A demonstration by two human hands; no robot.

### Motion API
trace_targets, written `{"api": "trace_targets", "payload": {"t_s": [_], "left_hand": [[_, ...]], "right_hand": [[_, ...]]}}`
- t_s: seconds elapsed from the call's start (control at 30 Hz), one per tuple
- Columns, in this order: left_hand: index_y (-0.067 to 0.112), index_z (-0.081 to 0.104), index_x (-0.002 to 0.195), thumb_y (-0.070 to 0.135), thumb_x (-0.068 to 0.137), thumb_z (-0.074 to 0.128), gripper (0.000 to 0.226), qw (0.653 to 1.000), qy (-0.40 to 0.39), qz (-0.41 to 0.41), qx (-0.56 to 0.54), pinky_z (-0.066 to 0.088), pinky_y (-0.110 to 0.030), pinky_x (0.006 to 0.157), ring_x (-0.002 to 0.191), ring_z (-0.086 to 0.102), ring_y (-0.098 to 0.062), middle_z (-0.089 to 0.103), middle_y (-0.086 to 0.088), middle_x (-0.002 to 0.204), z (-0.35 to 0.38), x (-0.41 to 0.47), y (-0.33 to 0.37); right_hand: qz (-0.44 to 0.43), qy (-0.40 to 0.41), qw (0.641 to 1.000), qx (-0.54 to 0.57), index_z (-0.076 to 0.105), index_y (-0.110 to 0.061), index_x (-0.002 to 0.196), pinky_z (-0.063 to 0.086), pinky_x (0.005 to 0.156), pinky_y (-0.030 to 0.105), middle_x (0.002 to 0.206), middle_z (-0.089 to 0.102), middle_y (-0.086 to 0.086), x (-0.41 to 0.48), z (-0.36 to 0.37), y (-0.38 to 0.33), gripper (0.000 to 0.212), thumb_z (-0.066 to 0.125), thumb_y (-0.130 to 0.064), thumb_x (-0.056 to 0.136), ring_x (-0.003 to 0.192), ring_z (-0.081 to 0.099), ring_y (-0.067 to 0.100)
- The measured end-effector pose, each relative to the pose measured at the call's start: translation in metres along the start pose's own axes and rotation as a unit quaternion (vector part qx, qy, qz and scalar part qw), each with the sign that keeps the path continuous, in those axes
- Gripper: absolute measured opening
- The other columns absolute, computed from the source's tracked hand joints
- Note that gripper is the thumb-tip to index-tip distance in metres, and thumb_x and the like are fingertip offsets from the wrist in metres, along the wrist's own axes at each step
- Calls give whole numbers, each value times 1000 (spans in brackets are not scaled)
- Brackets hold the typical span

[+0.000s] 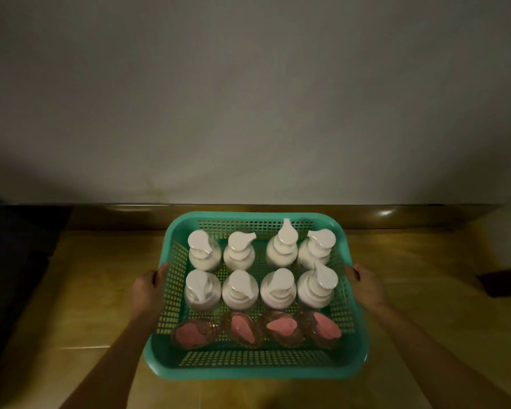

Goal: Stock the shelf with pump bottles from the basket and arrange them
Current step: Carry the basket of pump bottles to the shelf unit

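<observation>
A plain grey wall [248, 98] fills the upper view. Below it a glossy brown strip [396, 215] runs along a tan surface [95, 276]. Whether that surface is the shelf or a floor cannot be told.

The teal basket [248, 371] sits centred, close to the strip, and it is unclear whether it is resting or held just above the surface. Inside stand eight white pump bottles [240, 290] in two rows of four, upright and touching. Four pink-topped bottles [281, 327] fill the near row.

The left hand [148, 290] grips the basket's left rim and the right hand [366, 286] grips the right rim, fingers curled round it.

The step appears to be carrying or setting the basket. Keeping it level with even pull on both rims should stop the tall pumps from toppling.

Open room lies on both sides. A dark shape [502, 280] at the right edge and a dark mass [12, 246] at the left bound it.
</observation>
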State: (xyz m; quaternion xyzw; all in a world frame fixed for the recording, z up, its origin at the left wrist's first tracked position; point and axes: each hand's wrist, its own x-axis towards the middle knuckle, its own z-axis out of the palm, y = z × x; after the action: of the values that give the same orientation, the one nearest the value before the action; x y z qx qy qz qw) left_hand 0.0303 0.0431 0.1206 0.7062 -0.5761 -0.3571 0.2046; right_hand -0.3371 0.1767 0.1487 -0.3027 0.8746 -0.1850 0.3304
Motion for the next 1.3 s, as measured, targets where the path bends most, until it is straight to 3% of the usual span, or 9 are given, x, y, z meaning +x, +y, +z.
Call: {"api": "trace_targets", "payload": {"t_s": [0.13,0.4,0.53,0.63,0.8,1.0,1.07,1.17,1.3], "left_hand": [[2,56,64,30,94,45,43,1000,-2,-23,-2,32,-35,53,55,48,-27,52,-13,55,-85,-48,64],[11,40,46,28,92,51,50,999,22,-34,12,29,-36,57,52,37,-20,42,-8,47,-274,-151,195],[5,48,50,35,91,51,51,999,32,-41,-4,31,-35,51,55,40,-17,51,-16,54,-350,-194,234],[5,52,53,38,91,51,49,998,43,-48,-24,33,-32,49,51,43,-19,54,-14,54,-392,-222,252],[-6,61,67,40,90,52,51,992,96,-73,-38,50,-46,59,58,56,-26,64,-27,64,-439,-261,259],[-8,57,59,34,91,51,53,970,204,-124,-51,33,-30,47,51,44,-23,52,-16,52,-459,-324,251],[1,56,56,36,91,50,49,954,236,-159,-91,33,-29,47,50,43,-21,50,-10,50,-459,-353,240],[3,56,59,38,91,49,48,927,287,-205,-130,34,-29,46,51,43,-19,50,-8,51,-459,-405,229],[-3,64,75,40,91,47,49,878,341,-269,-201,46,-32,57,60,61,-32,65,-17,67,-457,-485,210]], "right_hand": [[1,4,1000,5,54,-1,84,36,67,33,95,64,29,-66,-72,-53,27,41,-21,96,79,56,31],[-31,-24,999,34,51,-14,77,43,65,35,77,58,12,-217,-219,-175,26,40,-27,96,74,57,29],[-68,-33,996,39,57,-8,94,38,56,28,85,60,10,-275,-277,-226,25,42,-28,96,71,54,22],[-88,-36,995,37,58,-9,97,38,60,30,87,58,7,-302,-304,-252,27,42,-30,95,75,55,22],[-132,-72,987,56,49,-20,68,42,65,35,73,58,9,-323,-323,-282,29,45,-32,94,71,54,23],[-207,-137,968,38,54,-16,67,47,64,42,69,60,11,-328,-323,-329,30,47,-31,93,65,54,23],[-240,-168,956,19,56,-15,68,49,66,44,70,63,12,-328,-318,-345,30,49,-31,92,67,56,24],[-303,-214,928,-19,53,-15,66,42,58,35,67,59,5,-349,-308,-376,29,49,-26,93,66,52,22],[-356,-296,884,-56,59,-13,77,44,60,33,75,63,9,-386,-277,-406,24,49,-29,92,66,56,20]]}}
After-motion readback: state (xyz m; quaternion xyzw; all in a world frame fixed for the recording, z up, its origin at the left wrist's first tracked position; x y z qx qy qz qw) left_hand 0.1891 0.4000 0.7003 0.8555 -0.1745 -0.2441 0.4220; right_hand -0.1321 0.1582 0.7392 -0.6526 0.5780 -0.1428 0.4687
